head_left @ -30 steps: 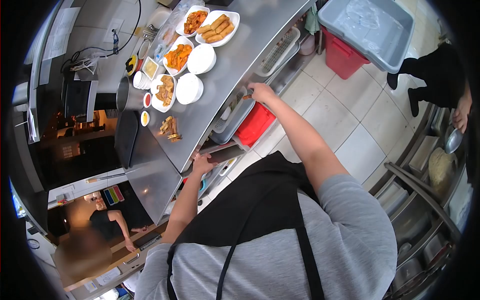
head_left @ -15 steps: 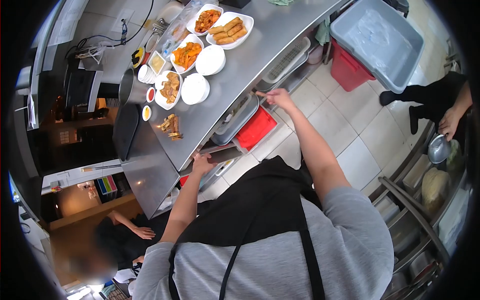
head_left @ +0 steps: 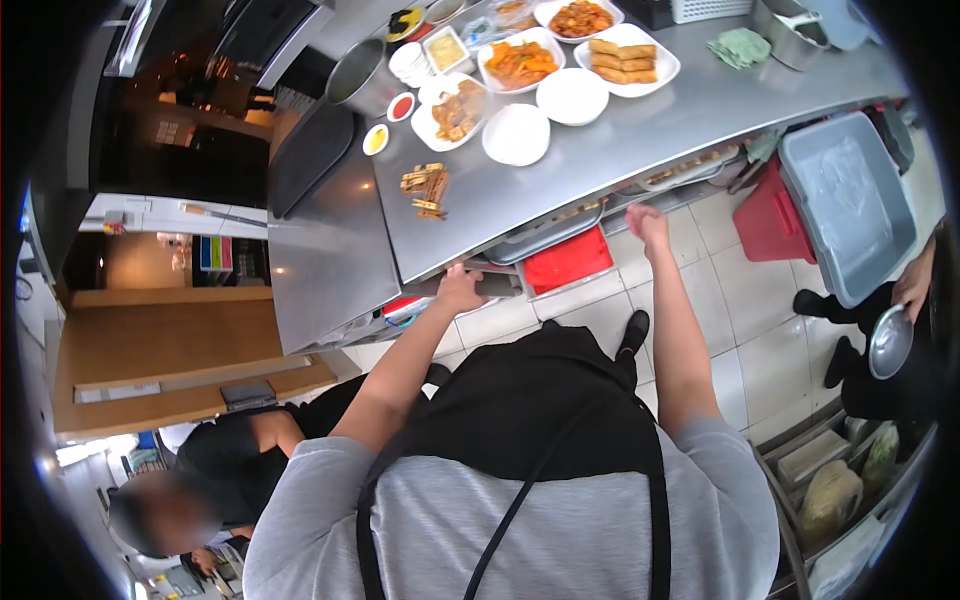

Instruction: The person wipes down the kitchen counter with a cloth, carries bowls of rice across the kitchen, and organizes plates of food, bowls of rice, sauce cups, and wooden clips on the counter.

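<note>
My left hand (head_left: 460, 288) rests at the front edge of the steel counter (head_left: 385, 235), thumb apart from the fingers and nothing held. My right hand (head_left: 647, 222) hangs in the air in front of the counter, near the under-counter trays, loosely open and with no object in it. Between the hands, a grey tray (head_left: 520, 246) sits below the counter top, with a red container (head_left: 568, 262) beneath it. On the counter lies a pile of wooden clothespins (head_left: 426, 190). Behind it stand stacked white bowls (head_left: 516, 135) and a dish of fried pieces (head_left: 458, 112).
Rolls fill a white plate (head_left: 622, 62) farther back, near a green cloth (head_left: 738, 50). A grey tub (head_left: 850, 210) tops a red bin (head_left: 772, 215) at the right. One co-worker's hand (head_left: 914, 285) holds a metal bowl (head_left: 890, 342); another person (head_left: 230, 455) is lower left.
My view has turned, shifting the counter and dishes rightward. My right hand no longer points a finger at the counter edge and is drawn back a little. My left hand stays at the edge.
</note>
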Tool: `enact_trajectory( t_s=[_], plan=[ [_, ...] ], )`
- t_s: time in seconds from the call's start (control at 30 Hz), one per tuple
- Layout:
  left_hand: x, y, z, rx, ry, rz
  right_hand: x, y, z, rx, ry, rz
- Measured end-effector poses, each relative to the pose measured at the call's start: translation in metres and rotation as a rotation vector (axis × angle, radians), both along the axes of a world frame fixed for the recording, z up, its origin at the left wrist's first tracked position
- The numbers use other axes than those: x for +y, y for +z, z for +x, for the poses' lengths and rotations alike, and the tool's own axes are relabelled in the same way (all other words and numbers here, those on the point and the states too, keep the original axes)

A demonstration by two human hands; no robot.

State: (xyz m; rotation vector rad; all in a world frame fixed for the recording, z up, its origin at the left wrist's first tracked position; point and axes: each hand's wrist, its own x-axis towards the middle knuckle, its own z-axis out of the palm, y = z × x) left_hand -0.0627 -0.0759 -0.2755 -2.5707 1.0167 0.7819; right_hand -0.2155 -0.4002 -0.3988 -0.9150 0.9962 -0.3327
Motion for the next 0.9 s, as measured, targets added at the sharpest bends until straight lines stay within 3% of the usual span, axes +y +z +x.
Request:
enact_trajectory(
  t_s=[0.07, 0.13, 0.2, 0.23, 0.33, 0.37, 0.47, 0.6, 0.73, 0.9],
  plan=[
    [0.005, -0.003, 0.003, -0.003, -0.012, -0.019, 0.034, 0.037, 0.007, 0.008, 0.457, -0.152],
    [0.009, -0.005, 0.003, -0.005, -0.041, -0.06, 0.083, 0.077, 0.038, -0.288, 0.764, -0.229],
    [0.013, -0.009, 0.004, -0.016, -0.048, -0.075, 0.136, 0.106, 0.08, -0.477, 0.72, -0.713],
    [0.015, -0.011, 0.005, -0.032, -0.063, -0.082, 0.152, 0.138, 0.098, -0.359, 0.714, -0.999],
    [0.015, -0.004, 0.004, -0.041, -0.065, -0.071, 0.186, 0.167, 0.147, -0.298, 0.637, -1.243],
    [0.016, -0.004, 0.005, -0.041, -0.061, -0.076, 0.192, 0.167, 0.16, -0.254, 0.582, -1.382],
    [0.021, -0.003, 0.006, -0.028, -0.089, -0.08, 0.202, 0.15, 0.182, -0.103, 0.642, -1.478],
    [0.023, -0.009, 0.005, -0.069, -0.1, -0.101, 0.202, 0.135, 0.152, -0.13, 0.594, -1.432],
    [0.033, -0.025, 0.013, -0.092, -0.114, -0.145, 0.197, 0.126, 0.079, -0.351, 0.723, -0.944],
    [0.025, -0.001, 0.012, -0.033, -0.211, -0.055, 0.194, 0.036, 0.02, -0.049, 0.694, -0.758]
  ],
)
